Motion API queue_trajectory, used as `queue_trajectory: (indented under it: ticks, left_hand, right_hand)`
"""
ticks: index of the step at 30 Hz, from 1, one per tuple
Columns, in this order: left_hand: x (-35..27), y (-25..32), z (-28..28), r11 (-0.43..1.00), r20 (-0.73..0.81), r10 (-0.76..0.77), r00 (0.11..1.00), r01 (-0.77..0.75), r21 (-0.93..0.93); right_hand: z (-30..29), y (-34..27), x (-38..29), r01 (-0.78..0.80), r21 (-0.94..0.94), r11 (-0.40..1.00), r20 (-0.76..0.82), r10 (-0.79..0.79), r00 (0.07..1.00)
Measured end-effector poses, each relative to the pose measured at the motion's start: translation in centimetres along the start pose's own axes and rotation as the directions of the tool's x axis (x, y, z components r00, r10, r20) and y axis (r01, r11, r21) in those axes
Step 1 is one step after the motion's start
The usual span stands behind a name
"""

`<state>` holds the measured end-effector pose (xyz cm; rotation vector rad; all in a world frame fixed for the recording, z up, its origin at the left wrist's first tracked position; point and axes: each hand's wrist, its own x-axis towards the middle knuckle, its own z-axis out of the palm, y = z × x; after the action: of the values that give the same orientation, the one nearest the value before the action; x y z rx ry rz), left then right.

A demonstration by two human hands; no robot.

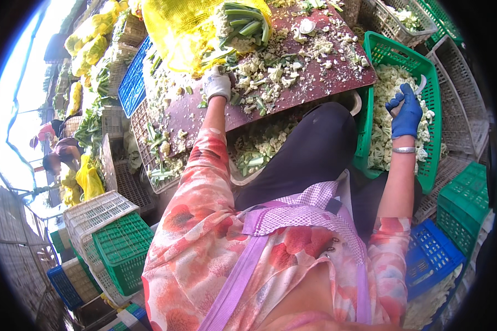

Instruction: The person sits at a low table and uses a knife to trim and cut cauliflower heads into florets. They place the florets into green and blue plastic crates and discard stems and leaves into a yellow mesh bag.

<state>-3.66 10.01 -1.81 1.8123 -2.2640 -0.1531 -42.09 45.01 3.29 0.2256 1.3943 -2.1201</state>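
Observation:
My left hand, in a white work glove, is closed at the near edge of a yellow mesh bag and appears to grip the netting; its fingertips are partly hidden. Just beyond it, a cauliflower head with trimmed green stalks lies on its side at the bag. My right hand wears a blue glove and holds a small knife with a curved blade, its handle mostly covered by the fingers. Below that hand is a green plastic crate filled with cut cauliflower florets.
Cauliflower scraps litter the dark red board. A container of trimmings sits beneath its near edge. Stacked crates stand at left, a blue crate at right. Another person bends over at far left.

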Motion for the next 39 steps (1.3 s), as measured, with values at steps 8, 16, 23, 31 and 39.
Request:
queue_trajectory:
  ticks: [8,16,23,31,39]
  left_hand:
    - [-0.6,6.0,-2.8,0.954,0.276,0.194,0.941,-0.115,-0.277]
    - [-0.5,6.1,-6.3,0.814,0.156,-0.054,0.986,0.134,-0.565]
    - [-2.2,-3.5,-3.3,0.994,0.316,0.098,0.944,-0.079,-0.074]
    - [0.2,-6.7,-0.1,0.522,0.419,-0.26,0.87,0.492,-0.697]
    - [-4.8,14.3,-8.3,0.114,0.36,0.49,0.794,0.352,-0.929]
  right_hand:
    - [0.6,0.8,-1.3,0.011,-0.128,0.992,0.024,-0.008,1.0]
    - [0.8,0.3,-2.0,-0.043,-0.164,0.986,0.037,0.049,0.998]
    - [1.8,0.6,-1.6,-0.068,-0.169,0.983,0.105,0.087,0.991]
    - [1.9,0.2,-3.2,-0.021,-0.167,0.986,0.088,0.036,0.996]
    - [1.0,-2.7,-2.5,0.235,0.022,0.972,0.059,-0.236,0.97]
